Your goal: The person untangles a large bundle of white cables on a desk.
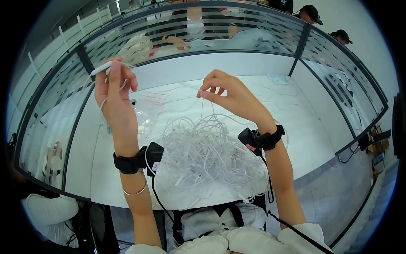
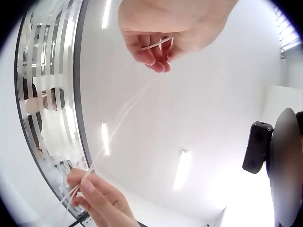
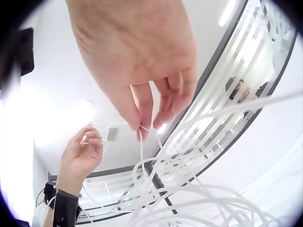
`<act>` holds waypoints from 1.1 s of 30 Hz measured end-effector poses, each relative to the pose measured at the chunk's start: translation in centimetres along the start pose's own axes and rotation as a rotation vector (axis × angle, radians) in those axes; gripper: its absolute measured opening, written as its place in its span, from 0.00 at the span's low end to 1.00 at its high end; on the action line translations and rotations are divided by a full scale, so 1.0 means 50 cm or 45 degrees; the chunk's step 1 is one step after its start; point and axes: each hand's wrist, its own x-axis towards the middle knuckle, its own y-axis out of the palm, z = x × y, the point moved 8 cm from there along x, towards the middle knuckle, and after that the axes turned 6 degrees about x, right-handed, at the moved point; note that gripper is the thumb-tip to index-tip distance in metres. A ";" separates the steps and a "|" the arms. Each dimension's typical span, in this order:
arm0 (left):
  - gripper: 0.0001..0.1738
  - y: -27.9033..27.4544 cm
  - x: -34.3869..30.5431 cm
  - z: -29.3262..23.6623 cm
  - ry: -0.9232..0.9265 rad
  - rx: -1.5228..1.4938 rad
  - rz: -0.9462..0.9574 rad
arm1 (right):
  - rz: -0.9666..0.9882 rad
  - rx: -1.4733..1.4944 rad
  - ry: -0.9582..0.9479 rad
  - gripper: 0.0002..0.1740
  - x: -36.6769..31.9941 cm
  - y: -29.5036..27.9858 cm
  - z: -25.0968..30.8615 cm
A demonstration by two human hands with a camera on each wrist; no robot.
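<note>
Raised at the left, my left hand [image 1: 115,93] holds a thin white cable [image 2: 158,43] with its fingers curled. A slim white stick-like piece [image 1: 101,68] lies across the fingertips in the head view. My right hand [image 1: 228,91] pinches white cable strands [image 3: 141,146] between thumb and fingertips, above the tangle. Two pale strands [image 2: 125,111] stretch between the hands in the left wrist view. Below both hands, a large tangled heap of white cables [image 1: 207,156] covers the front middle of the table, and strands rise from it to the right hand.
Clear plastic bags [image 1: 148,114] lie on the white table [image 1: 306,127] behind the left arm. A pale paper [image 1: 277,79] sits at the back right. Low partitions [image 1: 249,61] with striped glass enclose the table's back and sides. People are beyond them. Black camera cords hang from both wrists.
</note>
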 end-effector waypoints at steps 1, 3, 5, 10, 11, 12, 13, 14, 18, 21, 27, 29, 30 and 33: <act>0.12 -0.003 0.002 -0.007 0.020 -0.008 -0.007 | 0.042 0.003 0.023 0.12 -0.001 0.005 -0.009; 0.12 -0.008 0.002 -0.019 0.059 -0.021 -0.021 | 0.198 0.005 0.113 0.12 -0.007 0.022 -0.021; 0.13 -0.019 0.004 -0.026 0.077 -0.016 -0.063 | 0.427 0.002 0.249 0.12 -0.019 0.049 -0.023; 0.13 -0.056 0.010 -0.045 0.162 -0.050 -0.187 | 0.507 0.007 0.290 0.11 -0.024 0.057 -0.019; 0.13 -0.067 0.013 -0.048 0.178 -0.073 -0.203 | 0.486 0.059 0.310 0.11 -0.023 0.052 -0.021; 0.13 -0.075 0.017 -0.052 0.197 -0.101 -0.193 | 0.464 0.111 0.330 0.11 -0.023 0.045 -0.023; 0.13 -0.078 0.017 -0.052 0.192 -0.092 -0.206 | 0.443 0.163 0.351 0.11 -0.023 0.037 -0.027; 0.13 -0.081 0.017 -0.056 0.189 -0.084 -0.219 | 0.438 0.146 0.312 0.12 -0.020 0.026 -0.024; 0.13 -0.093 0.020 -0.051 0.168 -0.095 -0.261 | 0.045 0.312 0.078 0.11 -0.004 -0.046 0.024; 0.13 -0.098 0.023 -0.054 0.182 -0.093 -0.235 | -0.254 0.380 0.029 0.12 -0.006 -0.099 0.046; 0.14 -0.060 0.013 -0.070 0.207 -0.016 -0.150 | -0.630 0.444 -0.082 0.13 -0.028 -0.143 0.092; 0.14 -0.062 0.011 -0.077 0.213 0.001 -0.188 | -0.453 0.425 0.013 0.12 -0.022 -0.130 0.081; 0.14 -0.064 0.009 -0.078 0.215 0.010 -0.206 | -0.327 0.408 0.086 0.12 -0.018 -0.119 0.063; 0.14 -0.080 0.016 -0.068 0.194 0.018 -0.218 | 0.051 0.322 0.258 0.10 -0.018 -0.069 0.005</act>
